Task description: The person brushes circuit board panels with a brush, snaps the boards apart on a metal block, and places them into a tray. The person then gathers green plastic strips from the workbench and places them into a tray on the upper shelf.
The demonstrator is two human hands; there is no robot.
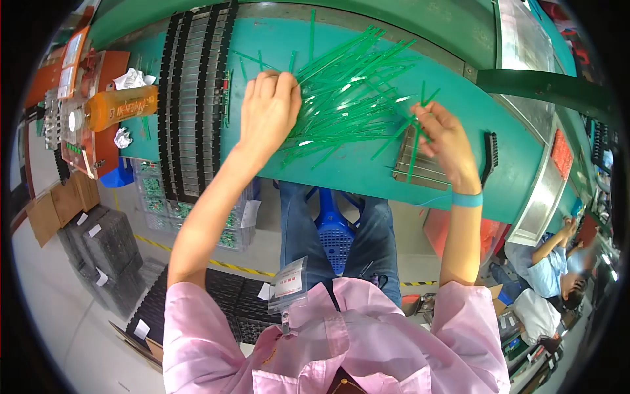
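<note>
A loose heap of thin green strips [354, 92] lies on the green mat in front of me. At its left edge is my left hand [270, 108], fingers curled together and pressed down; what they hold, if anything, is hidden. My right hand [441, 134], at the heap's right side, is closed on several green strips [415, 148] that stick out above and below the fingers. Beneath that hand sits a small metal-slatted frame [430, 167] on the mat. A few single strips lie beyond my left hand.
Black slotted racks [193, 98] stand left of the heap. Farther left are an orange bottle [125, 108] and crumpled white paper [134, 79]. A black brush [490, 156] lies right of my right hand. Another person [548, 269] is at the far right.
</note>
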